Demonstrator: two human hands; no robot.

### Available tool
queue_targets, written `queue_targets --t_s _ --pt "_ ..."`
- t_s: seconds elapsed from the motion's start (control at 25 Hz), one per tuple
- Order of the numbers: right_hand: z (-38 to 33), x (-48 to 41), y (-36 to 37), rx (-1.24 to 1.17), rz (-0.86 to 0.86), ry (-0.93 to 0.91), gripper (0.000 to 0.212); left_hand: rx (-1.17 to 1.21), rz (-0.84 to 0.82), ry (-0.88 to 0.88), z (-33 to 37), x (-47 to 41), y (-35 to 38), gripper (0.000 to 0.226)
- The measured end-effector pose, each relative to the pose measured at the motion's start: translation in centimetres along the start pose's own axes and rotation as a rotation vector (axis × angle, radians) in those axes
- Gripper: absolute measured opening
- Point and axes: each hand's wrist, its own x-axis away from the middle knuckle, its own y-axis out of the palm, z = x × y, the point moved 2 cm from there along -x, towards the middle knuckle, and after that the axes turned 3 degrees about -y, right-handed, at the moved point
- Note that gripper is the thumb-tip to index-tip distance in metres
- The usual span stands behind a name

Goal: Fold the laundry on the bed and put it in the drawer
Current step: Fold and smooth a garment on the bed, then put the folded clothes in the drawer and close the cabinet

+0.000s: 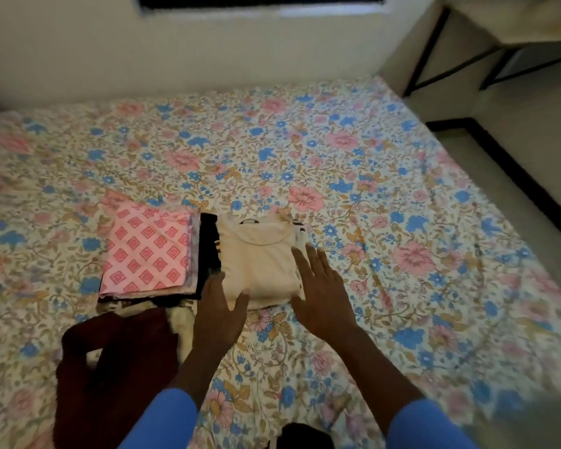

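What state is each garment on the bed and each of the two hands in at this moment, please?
cream top: folded, lying flat.
pink patterned cloth: folded, atop a dark pile.
maroon garment: unfolded, crumpled.
left hand: open, fingers spread, at the cream top's near left corner.
right hand: open, fingers straight, at its right edge.

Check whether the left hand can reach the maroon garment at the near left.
Probably yes: the left hand is open and holds nothing, and the maroon garment lies uncovered just to its left.
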Motion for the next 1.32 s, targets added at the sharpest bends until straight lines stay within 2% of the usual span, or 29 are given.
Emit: queue_targets --t_s 0.12,0.2,0.36,0.6,0.84,1.04,1.2,1.32 --pt "-0.1 4.4 -8.1 -0.057 0.167 0.143 0.082 -0.240 -0.010 0.427 6.5 4.3 -4.3 0.059" --pt "0.0 8.8 -13.5 -0.084 0.266 0.248 0.078 -0.308 -0.030 0.659 11.9 7.4 -5.9 0.059" --pt "1.4 19.3 -20.2 0.005 0.450 0.399 0.074 -0.383 -0.137 1.005 20.6 12.4 -4.5 0.062" --pt "2.8 41.7 -22.9 0.033 0.618 0.858 0.071 -0.364 -0.376 1.419 29.5 26.6 2.9 0.057" --pt "4.2 60.8 -23.1 0.056 0.697 1.273 0.071 -0.354 -0.613 1.676 35.4 40.8 11.8 0.050" --pt "6.0 74.4 -19.2 -0.117 0.758 1.586 0.073 -0.340 -0.901 1.723 36.4 52.8 19.8 0.046" --pt "7.8 83.0 -13.1 -0.262 0.586 1.804 0.083 -0.465 -1.113 1.705 32.4 59.7 26.3 0.041" --pt "9.9 87.7 -9.6 -0.230 0.436 1.856 0.084 -0.573 -1.279 1.627 28.9 63.9 30.2 0.039"
